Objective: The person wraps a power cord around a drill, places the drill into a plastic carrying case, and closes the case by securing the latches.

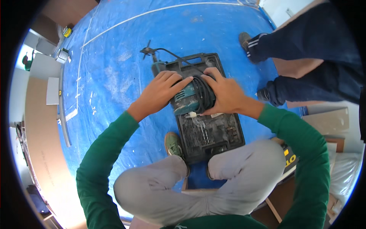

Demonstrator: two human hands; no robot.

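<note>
A teal and black power drill [183, 100] with scuffed housing is held over an open black tool case [185, 150]. My left hand [162, 90] grips its body from the left, thumb laid across the top. A black power cord [204, 94] is wound in several loops round the drill, and my right hand [227, 91] presses on these loops from the right. Beyond my left hand, a dark cross-shaped end piece [147, 50] sticks out, with a stretch of cord running from it to the case. Drill bits [204, 133] lie in the near half of the case. The drill's underside is hidden.
Blue plastic sheeting [118, 76] covers the floor. At the right, close to the case, stands another person in dark trousers [305, 42]. My green shoe [174, 145] touches the case's left side. Boards [42, 145] lean along the left; boxes and wrapped panels [345, 168] sit at the right.
</note>
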